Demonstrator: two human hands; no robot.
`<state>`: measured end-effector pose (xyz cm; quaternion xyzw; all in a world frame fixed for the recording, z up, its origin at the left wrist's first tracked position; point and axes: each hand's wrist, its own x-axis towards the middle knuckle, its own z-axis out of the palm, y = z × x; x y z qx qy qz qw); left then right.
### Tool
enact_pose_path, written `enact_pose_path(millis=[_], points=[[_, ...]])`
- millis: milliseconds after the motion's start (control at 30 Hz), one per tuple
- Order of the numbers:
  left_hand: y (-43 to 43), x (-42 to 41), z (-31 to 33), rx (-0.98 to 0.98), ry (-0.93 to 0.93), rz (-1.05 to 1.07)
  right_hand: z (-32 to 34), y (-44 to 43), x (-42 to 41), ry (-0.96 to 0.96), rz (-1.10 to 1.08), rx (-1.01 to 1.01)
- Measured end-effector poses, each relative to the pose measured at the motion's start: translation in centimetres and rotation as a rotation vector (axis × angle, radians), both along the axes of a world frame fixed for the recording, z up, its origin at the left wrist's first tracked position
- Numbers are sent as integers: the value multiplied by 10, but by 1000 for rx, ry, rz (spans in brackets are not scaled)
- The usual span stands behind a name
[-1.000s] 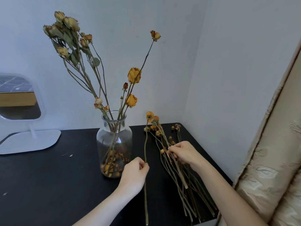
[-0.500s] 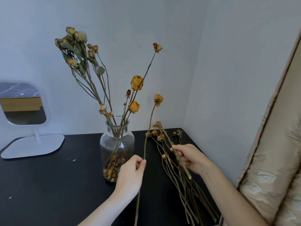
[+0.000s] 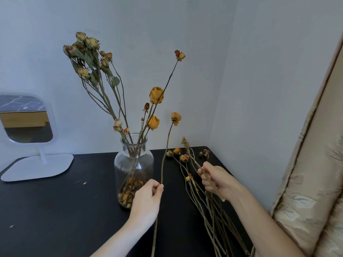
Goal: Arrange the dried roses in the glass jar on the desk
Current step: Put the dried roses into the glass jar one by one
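1. The glass jar [image 3: 134,169] stands at the centre of the frame on the black desk [image 3: 55,210]. Several dried roses [image 3: 156,95] stand upright in it, and loose petals lie at its bottom.
2. The left hand [image 3: 146,199], at lower centre just right of the jar, pinches a single rose stem [image 3: 165,151] between thumb and fingers. The stem stands nearly upright. Its yellow bloom is above and to the right of the jar's mouth, apart from the glass.
3. The right hand [image 3: 215,180], right of centre, curls its fingers round a second stem [image 3: 193,158], with the head end tilted up.
4. A pile of dried roses [image 3: 209,216] lies flat along the desk's right side, under the right hand.
5. A white stand mirror [image 3: 27,119] sits at the left edge, and a beige curtain [image 3: 315,182] hangs at the right edge.
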<state>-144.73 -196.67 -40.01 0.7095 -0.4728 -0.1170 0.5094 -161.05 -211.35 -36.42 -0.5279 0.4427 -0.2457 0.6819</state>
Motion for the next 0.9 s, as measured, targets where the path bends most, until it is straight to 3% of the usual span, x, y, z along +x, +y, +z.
enact_pose_path(millis=[267, 700, 900], points=[[0, -1, 1, 0, 3, -5, 5, 5, 2, -106, 1, 6], [16, -9, 20, -145, -53, -145, 36, 24, 8, -30, -127, -507], [40, -19, 38, -202, -110, -295, 55, 42, 13, -45, -162, -638]])
